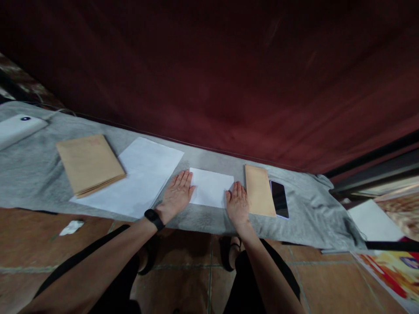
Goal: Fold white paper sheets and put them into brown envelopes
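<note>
A small white sheet of paper (212,187), perhaps folded, lies flat on the grey cloth between my hands. My left hand (178,192) rests flat at its left edge, fingers stretched out. At the sheet's right edge my right hand (237,204) lies flat too, its fingers extended. Just right of that hand is a brown envelope (260,192). Left of my left hand lie larger white sheets (144,174), partly covered by a stack of brown envelopes (90,163).
A phone (279,199) lies beside the right-hand envelope. At the far left sits a white device (19,130) with a cable. The grey cloth (307,209) covers a narrow bench along a dark red hanging (209,87). A white scrap (71,227) lies on the tiled floor.
</note>
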A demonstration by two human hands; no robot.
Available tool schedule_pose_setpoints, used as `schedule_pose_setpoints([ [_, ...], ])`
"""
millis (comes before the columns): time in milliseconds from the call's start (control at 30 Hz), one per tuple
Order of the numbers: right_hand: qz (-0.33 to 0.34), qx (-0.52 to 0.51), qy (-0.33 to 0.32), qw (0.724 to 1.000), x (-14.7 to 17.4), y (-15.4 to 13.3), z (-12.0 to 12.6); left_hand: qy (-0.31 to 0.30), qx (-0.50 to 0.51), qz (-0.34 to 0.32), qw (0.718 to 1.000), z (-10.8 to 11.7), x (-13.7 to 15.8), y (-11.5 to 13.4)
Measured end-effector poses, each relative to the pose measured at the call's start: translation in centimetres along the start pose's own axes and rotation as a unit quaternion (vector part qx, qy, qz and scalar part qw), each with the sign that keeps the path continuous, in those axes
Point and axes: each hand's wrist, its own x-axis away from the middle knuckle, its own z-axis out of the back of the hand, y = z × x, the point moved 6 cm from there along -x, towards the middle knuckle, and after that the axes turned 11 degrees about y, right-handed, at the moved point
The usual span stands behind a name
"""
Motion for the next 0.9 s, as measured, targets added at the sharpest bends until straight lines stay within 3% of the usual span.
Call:
schedule_pose_setpoints([
  [500, -0.025, 0.037, -0.045, 0.998, -0.3, -0.1, 2.5, -0.004, -0.012, 0.001, 1.000, 0.6, 0.0, 0.2],
  [767, -0.102, -0.033, -0.090, 0.990, -0.8, 1.1, 1.8, -0.008, -0.023, 0.004, 1.000, 0.7, -0.3, 0.4],
  [900, -0.156, -0.125, -0.104, 0.974, -1.0, 2.0, 1.2, -0.005, -0.024, 0.004, 1.000, 0.8, -0.5, 0.5],
])
